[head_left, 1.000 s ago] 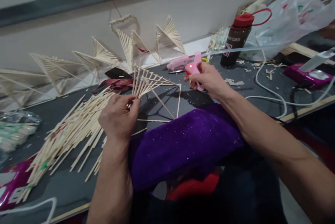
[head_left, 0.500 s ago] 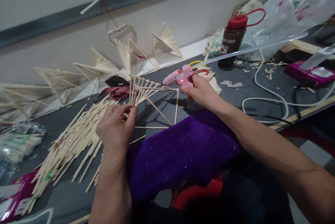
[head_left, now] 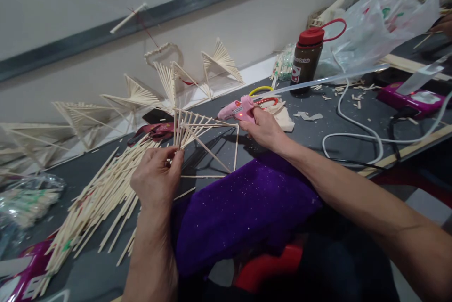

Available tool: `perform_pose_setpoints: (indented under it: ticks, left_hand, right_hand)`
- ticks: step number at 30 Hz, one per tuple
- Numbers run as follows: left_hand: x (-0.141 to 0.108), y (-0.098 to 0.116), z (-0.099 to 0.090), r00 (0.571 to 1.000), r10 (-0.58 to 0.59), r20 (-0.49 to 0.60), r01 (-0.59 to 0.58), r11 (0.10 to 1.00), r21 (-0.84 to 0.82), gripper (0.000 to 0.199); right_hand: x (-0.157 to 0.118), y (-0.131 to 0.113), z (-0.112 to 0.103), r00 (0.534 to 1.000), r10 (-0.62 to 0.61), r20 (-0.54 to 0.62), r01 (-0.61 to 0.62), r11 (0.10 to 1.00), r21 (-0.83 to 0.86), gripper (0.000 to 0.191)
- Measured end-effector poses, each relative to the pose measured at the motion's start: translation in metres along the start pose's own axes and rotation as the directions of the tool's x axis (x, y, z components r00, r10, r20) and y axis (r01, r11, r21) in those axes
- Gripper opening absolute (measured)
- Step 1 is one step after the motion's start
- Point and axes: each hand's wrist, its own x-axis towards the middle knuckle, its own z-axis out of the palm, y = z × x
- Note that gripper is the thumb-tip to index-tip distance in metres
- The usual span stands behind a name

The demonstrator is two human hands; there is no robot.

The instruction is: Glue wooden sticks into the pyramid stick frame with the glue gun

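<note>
My left hand (head_left: 158, 170) pinches the lower left end of a stick frame (head_left: 201, 125), where thin wooden sticks fan out. The frame stands on the dark table (head_left: 300, 151), its right part reaching toward my other arm. In my right hand (head_left: 263, 125) is a pink glue gun (head_left: 238, 109) with a small lit light and a long clear glue stick out of its back. The gun's nozzle points left, close to the upper right ends of the fanned sticks; whether it touches them cannot be made out.
Loose sticks (head_left: 102, 193) lie left of my left hand. Finished-looking stick shapes (head_left: 141, 94) line the wall. A bottle (head_left: 306, 64), plastic bag (head_left: 391, 19), white cable (head_left: 353, 123) and purple device (head_left: 411, 99) sit right. Purple cloth (head_left: 243, 208) lies in front.
The view has shifted slightly. Both hands keep their holds, and the glue gun stays near the frame. At the far right edge, part of another person's hand now shows.
</note>
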Motion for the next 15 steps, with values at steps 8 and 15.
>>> perform_pose_setpoints:
  ticks: [8,15]
  left_hand:
    - [-0.0006,-0.0002,0.0003,1.000,-0.005,-0.005,0.005,1.000,0.011,0.016]
    - [0.0003,0.0012,-0.0007,0.999,-0.047,0.014,0.047,0.999,-0.009,0.015]
  right_hand:
    - [-0.0003,0.0002,0.0035,1.000,-0.019,0.000,0.019,1.000,0.006,0.018]
    - [-0.0002,0.0021,0.0043,1.000,-0.014,-0.010,0.015,1.000,0.009,0.017]
